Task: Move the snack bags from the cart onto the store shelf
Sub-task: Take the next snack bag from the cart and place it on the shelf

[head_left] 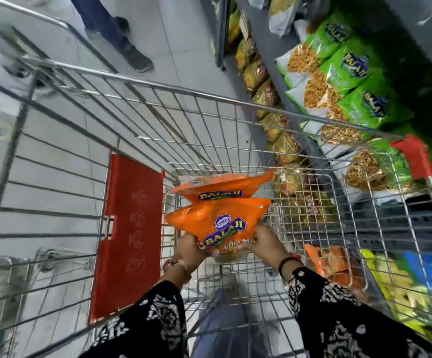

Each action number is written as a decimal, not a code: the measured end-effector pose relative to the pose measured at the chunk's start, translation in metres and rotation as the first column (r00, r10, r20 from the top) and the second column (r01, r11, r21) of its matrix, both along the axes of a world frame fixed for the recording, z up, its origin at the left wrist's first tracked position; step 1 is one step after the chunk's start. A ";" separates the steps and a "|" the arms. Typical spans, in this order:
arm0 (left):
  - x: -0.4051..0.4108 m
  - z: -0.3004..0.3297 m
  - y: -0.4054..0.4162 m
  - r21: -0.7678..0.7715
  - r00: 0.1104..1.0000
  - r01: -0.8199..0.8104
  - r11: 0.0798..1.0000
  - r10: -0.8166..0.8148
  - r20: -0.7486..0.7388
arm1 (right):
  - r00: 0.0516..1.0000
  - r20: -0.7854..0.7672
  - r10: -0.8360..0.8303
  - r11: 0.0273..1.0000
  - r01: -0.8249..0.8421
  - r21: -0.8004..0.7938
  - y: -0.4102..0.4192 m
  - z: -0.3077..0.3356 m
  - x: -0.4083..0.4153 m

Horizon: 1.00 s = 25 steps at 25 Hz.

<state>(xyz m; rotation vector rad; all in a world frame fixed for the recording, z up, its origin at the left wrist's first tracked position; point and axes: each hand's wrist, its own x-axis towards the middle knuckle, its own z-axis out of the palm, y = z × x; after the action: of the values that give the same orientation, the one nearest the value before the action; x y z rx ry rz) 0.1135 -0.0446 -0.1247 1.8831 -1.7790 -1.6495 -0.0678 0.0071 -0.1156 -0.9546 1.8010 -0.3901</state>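
Note:
Inside the wire shopping cart (137, 81) I hold an orange snack bag (217, 223) by its lower end, my left hand (187, 250) on its left side and my right hand (267, 245) on its right. A second orange bag (222, 188) rests just behind and above the first; whether my hands also grip it is unclear. A third orange bag (335, 267) lies in the cart by the right wall, under my right forearm. The store shelf (269, 60) runs along the cart's right side.
Green snack bags (349, 71) fill the upper shelf on the right and yellow-brown packs (264, 96) line the row below. A red flap (129, 228) hangs on the cart's left wall. Another person's legs and shoes (132, 55) stand on the tiled floor beyond the cart.

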 end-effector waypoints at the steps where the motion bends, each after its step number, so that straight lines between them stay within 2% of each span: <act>1: -0.003 0.004 -0.001 0.013 1.000 -0.014 1.000 0.014 -0.014 | 1.000 -0.005 -0.019 1.000 0.019 0.010 0.002 0.005 -0.001; 3: -0.010 0.019 -0.001 -0.016 0.999 0.035 0.999 -0.035 -0.005 | 0.999 0.016 -0.051 0.999 0.051 0.009 0.008 0.019 -0.008; 8: -0.049 0.091 0.007 -0.157 0.985 0.154 0.976 -0.164 -0.054 | 0.993 0.054 -0.105 0.981 0.113 -0.156 0.039 0.098 -0.044; 12: -0.100 0.168 0.031 -0.202 0.930 0.189 0.961 -0.241 -0.277 | 0.974 -0.059 -0.220 0.936 0.193 -0.295 0.092 0.166 -0.088; 15: -0.144 0.230 0.061 -0.278 0.835 0.307 0.910 -0.398 -0.380 | 0.936 -0.104 -0.337 0.858 0.260 -0.444 0.149 0.224 -0.121; 18: -0.190 0.289 0.097 -0.410 0.709 0.430 0.804 -0.582 -0.398 | 0.878 -0.155 -0.453 0.781 0.307 -0.544 0.212 0.277 -0.147; 23: -0.275 0.345 0.184 -0.564 0.517 0.542 0.623 -0.776 -0.360 | 0.721 -0.148 -0.677 0.618 0.449 -0.645 0.330 0.338 -0.181; 25: -0.311 0.356 0.226 -0.568 0.435 0.572 0.592 -0.806 -0.402 | 0.628 -0.123 -0.768 0.528 0.513 -0.677 0.376 0.350 -0.193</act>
<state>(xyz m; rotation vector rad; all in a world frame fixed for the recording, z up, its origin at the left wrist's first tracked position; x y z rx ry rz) -0.1976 0.1812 0.2311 0.2443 -2.4081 -1.6504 -0.2611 0.3835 0.2344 -0.7222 2.4943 -1.4103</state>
